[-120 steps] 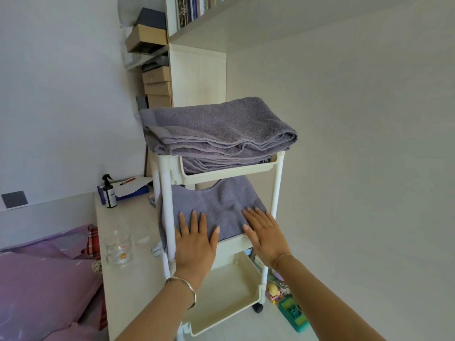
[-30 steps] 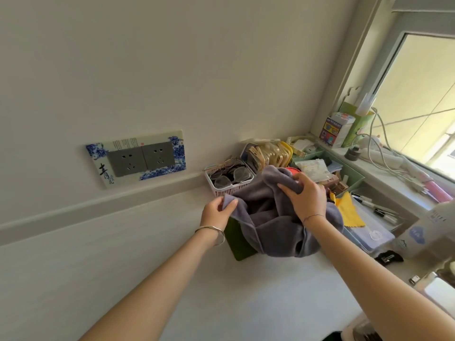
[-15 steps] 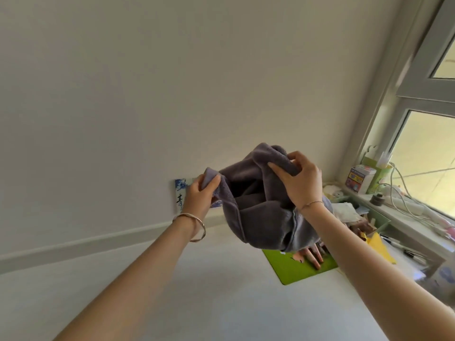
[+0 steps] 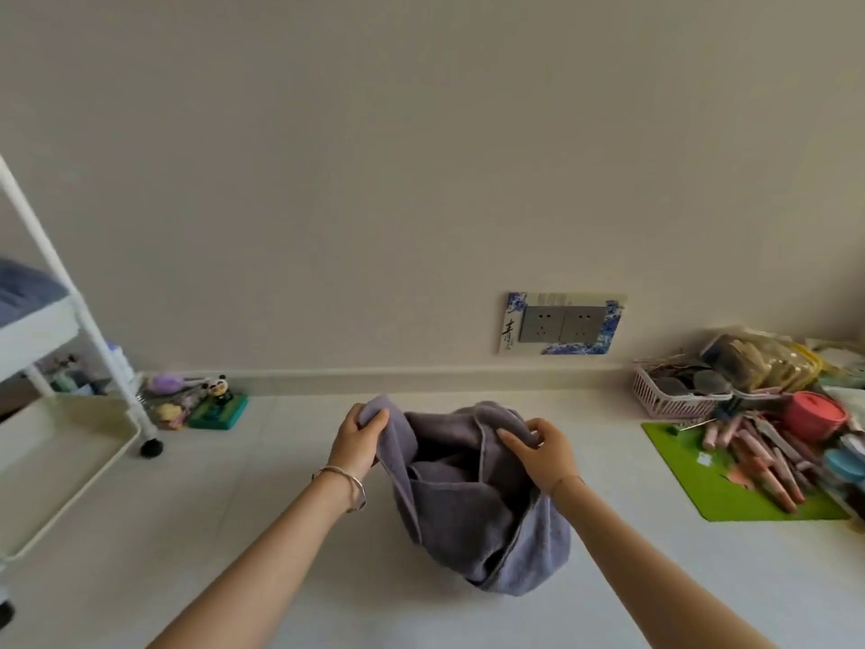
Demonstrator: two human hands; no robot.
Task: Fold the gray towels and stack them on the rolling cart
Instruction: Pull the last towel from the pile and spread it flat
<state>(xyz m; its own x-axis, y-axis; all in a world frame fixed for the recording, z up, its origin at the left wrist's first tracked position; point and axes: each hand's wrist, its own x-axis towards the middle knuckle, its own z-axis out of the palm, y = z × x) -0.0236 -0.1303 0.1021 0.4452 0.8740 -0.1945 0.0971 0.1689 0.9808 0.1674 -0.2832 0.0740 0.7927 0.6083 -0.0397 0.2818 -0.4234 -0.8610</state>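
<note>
Loosely bunched, the soft gray towel [image 4: 468,503] hangs below and left of the socket [image 4: 561,324], low over a smooth white surface [image 4: 224,517] spreading wide around it. Left hand [image 4: 358,435] and right hand [image 4: 538,449] each pinch a hemmed top edge. The cart [image 4: 37,327] stands far left of the socket.

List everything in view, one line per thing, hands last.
gray towel: one, gray, bunched, centre, between the hands
rolling cart: one, white, left edge
folded towel: one, gray-blue, on the cart's shelf
socket plate: one, gray with blue-white frame, on the wall
basket: one, pink, right, by the wall
mat: one, green, right
round container: one, red, far right
panda figurine: one, black-white, near the cart's wheel
bracelet: one, silver, left wrist
left hand: one, grips the towel's left edge
right hand: one, pinches the towel's right edge
</note>
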